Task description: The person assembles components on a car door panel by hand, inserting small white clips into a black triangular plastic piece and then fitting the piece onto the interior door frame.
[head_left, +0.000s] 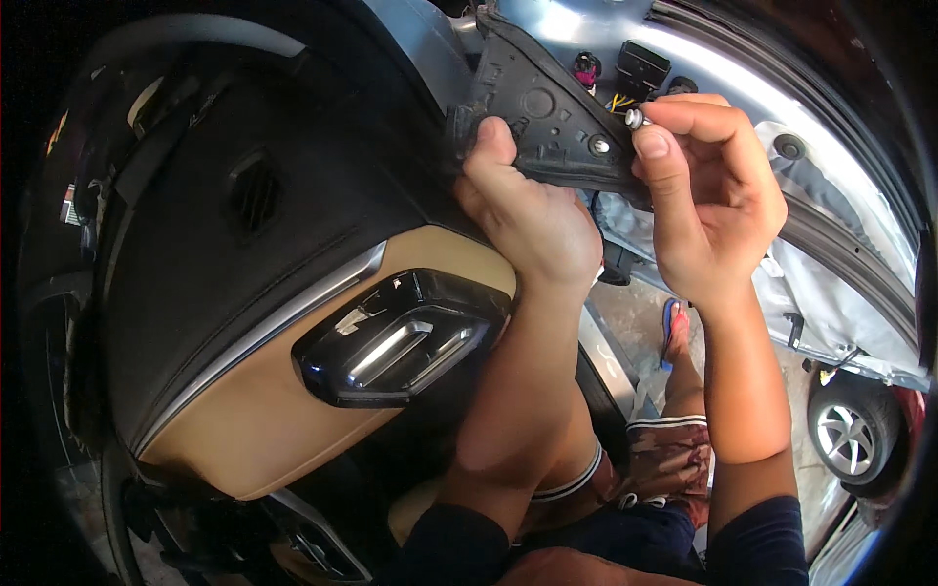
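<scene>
My left hand [542, 220] grips a black triangular plastic trim piece [547, 103] by its lower left corner, thumb on the face toward me. Ribs, small holes and a round recess mark that face. Near its right corner a pale clip [600, 146] sits in a round seat. Between the thumb and forefinger of my right hand [718, 190] is a small silvery fastener with a darker collar [635, 118], just above and right of the clip. Whether it touches the trim I cannot tell. The trim's right corner goes behind my right hand.
On the left lies a black dashboard [322, 127] with a tan panel [234, 430] and a glossy black vent unit [401, 337]. Beyond the trim are a pink-and-black connector [586, 68], a black box [642, 66] and the stripped car door [831, 186]. A wheel [845, 435] stands at lower right.
</scene>
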The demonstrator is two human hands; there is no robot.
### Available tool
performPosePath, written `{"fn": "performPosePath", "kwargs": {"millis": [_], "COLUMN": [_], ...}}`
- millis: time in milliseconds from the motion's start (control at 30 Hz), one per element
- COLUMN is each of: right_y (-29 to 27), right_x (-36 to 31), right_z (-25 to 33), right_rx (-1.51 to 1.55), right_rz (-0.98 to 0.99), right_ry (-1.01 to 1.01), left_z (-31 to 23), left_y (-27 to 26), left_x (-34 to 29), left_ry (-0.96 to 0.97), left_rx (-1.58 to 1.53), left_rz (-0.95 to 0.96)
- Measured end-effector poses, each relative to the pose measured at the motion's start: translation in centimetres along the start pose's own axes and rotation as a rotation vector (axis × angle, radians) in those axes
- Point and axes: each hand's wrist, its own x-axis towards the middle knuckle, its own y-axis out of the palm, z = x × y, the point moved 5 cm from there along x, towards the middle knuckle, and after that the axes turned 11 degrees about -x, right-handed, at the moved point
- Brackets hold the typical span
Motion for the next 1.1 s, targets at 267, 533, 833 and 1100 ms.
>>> {"fn": "performPosePath", "kwargs": {"millis": [267, 533, 833, 1100], "right_y": [-0.1, 0.2, 0.3, 2.1], "right_x": [0.3, 0.2, 0.5, 2.3], "right_z": [-0.2, -0.1, 0.2, 4.3], "right_rx": [-0.116, -0.139, -0.168, -0.573], "right_rz": [0.001, 0.004, 0.003, 0.4], "right_ry": [-0.071, -0.121, -0.164, -0.374], "left_z": [-0.6, -0.1, -0.5, -1.6], "left_y": [0.5, -0.8, 0.4, 0.9], "left_x": [-0.9, -0.2, -0.3, -1.4], "left_ry": [0.06, 0.035, 0.031, 0.085], "left_rx": [-0.044, -0.06, 0.013, 0.242], "left_rz": [0.104, 0.164, 0.097, 0.07]}}
